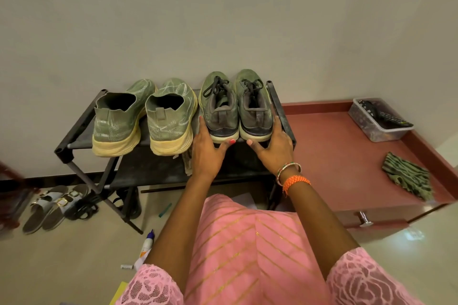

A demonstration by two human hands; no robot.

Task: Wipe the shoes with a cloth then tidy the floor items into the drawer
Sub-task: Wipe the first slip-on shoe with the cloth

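Note:
A dark grey-green pair of lace-up shoes (236, 111) stands heels toward me on the right of a black rack's (64, 151) top shelf. My left hand (207, 150) lies against the pair's left side, thumb at the heel sole. On the opposite side my right hand (272, 146) does the same; its fingers look straight. A lighter green slip-on pair (143, 119) stands to the left. A green striped cloth (406, 176) lies crumpled on the red-brown low unit (334, 151), apart from both hands. A metal drawer handle (364, 220) shows on its front.
A clear plastic box (379, 121) holding a remote sits at the unit's back right. On the floor lie grey sandals (49, 205), a black cable (81, 208), a green pen-like stick (164, 210), a white tube with a blue cap (146, 245) and yellow paper (119, 290).

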